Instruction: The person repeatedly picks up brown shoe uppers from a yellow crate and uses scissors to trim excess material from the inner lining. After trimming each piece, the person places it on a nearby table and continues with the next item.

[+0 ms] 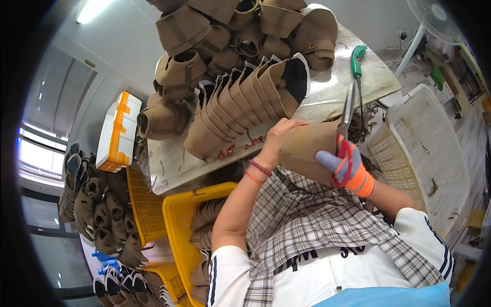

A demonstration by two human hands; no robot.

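My bare left hand (280,137) grips the left side of a brown shoe upper (307,148), which I hold over my lap at the table's near edge. My right hand (353,171), in a grey and orange glove, is closed on a pair of scissors (348,117) with red handles. The long metal blades point up and away, beside the upper's right edge. My gloved thumb lies against the brown surface. Just beyond my left hand, a nested row of brown uppers (250,100) with white edges and dark linings lies on the table.
More uppers (184,71) are heaped on the table (174,171). A green hand tool (357,59) with a cord lies at right. A white plastic basket (429,148) stands right, yellow crates (176,225) and piled uppers (102,210) left, a white fan (434,20) at far right.
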